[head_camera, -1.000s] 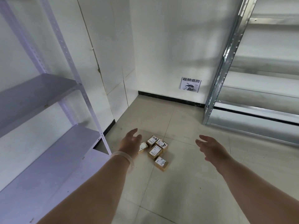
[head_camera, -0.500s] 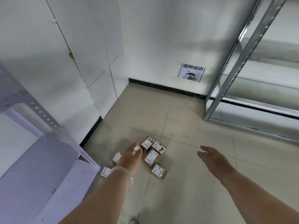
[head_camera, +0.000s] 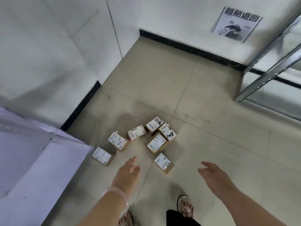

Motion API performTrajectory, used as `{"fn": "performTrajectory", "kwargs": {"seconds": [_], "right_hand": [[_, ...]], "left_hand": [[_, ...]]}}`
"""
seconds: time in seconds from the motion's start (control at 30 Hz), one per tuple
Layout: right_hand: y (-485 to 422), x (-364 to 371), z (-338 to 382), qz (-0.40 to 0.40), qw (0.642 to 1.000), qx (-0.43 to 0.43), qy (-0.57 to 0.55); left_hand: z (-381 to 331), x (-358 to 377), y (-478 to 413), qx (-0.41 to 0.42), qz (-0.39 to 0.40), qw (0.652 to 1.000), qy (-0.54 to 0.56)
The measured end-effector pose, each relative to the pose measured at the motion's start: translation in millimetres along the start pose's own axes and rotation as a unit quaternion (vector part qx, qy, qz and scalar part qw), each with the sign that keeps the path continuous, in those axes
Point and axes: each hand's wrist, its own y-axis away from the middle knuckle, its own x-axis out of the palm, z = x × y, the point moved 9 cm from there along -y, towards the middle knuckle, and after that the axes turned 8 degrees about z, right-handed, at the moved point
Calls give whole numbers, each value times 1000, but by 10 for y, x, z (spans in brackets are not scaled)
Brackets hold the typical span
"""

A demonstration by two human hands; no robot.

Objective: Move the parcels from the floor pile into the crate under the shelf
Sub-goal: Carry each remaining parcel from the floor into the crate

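Beige tiled floor [head_camera: 203, 144] fills most of the head view, with thin grout lines crossing it. White panelled walls [head_camera: 48, 54] meet in a corner at the top, edged by a black skirting strip [head_camera: 187, 48].

Pale lilac metal shelf [head_camera: 32, 160] takes up the lower left; its corner reaches to just beside the leftmost parcel. Galvanised grey steel rack [head_camera: 267, 75] stands at the right edge, upright post slanting in the wide-angle view. Printed black-and-white paper notice [head_camera: 236, 23] is stuck to the far wall, blurred.

Seven small brown cardboard parcels with white shipping labels [head_camera: 156, 143] lie on the floor, in a loose cluster, none stacked that I can tell. Four sit together at right: the largest box in the middle, two touching it behind with black handwriting on their labels, one a little apart in front, nearest the hands. Three more trail off to the left toward the lilac shelf. No crate is in view.

Left hand [head_camera: 127, 175] reaches forward above the floor, fingers extended and loosely spread, holding nothing, near but not touching the parcels. A translucent pale bangle [head_camera: 117, 193] circles that wrist. Right hand [head_camera: 213, 175] is likewise out flat, fingers apart, empty, well right of the cluster.

Two sandalled feet [head_camera: 185, 206] show at the bottom edge.
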Motion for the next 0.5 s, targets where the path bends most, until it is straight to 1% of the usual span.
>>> {"fn": "performTrajectory", "kwargs": {"seconds": [0.1,0.3,0.5], "right_hand": [[-640,126,-199,47,997,17,52],[-1891,356,-605,89,987,16,136],[-3055,1066,-1193,120,977,13,178]], "left_hand": [[239,307,-385,-34,-8,999,20],[849,1163,-1293,-99,-6,993,61],[1594,1794,-2263,-138,-1,987,77]]}}
